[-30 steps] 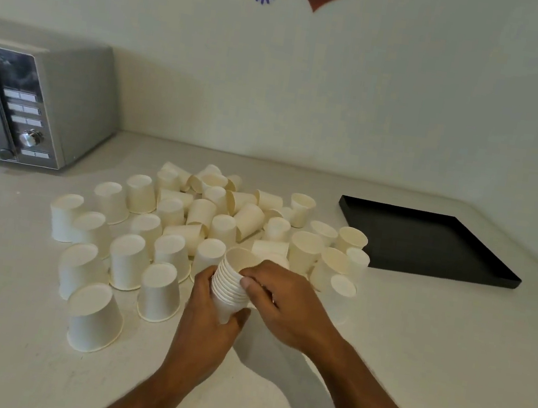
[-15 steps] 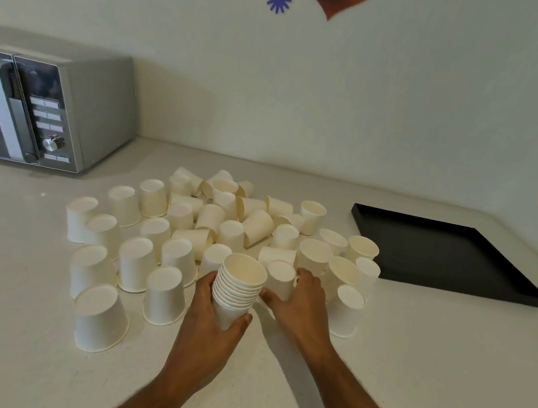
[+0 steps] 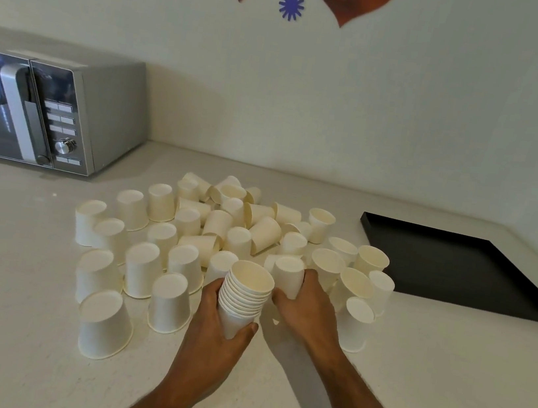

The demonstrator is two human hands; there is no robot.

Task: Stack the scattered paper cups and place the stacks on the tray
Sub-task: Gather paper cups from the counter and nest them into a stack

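White table [image 3: 442,384] against a pale wall, head view. Left hand [image 3: 213,331] wraps the base of a nested stack of cups [image 3: 244,295], mouths up, tilted slightly right, held just above the table. Right hand [image 3: 306,307] grips one upside-down cup [image 3: 289,274] just right of the stack; half a second ago it was only closing on it, a second ago it was at the stack's rim. Scattered cups [image 3: 183,236] spread left and far of the hands, mostly inverted, some on their sides. Black tray [image 3: 452,264] far right, no cups on it. Microwave [image 3: 49,110] far left, cut off by the frame edge. Right fingers hidden behind the cup.
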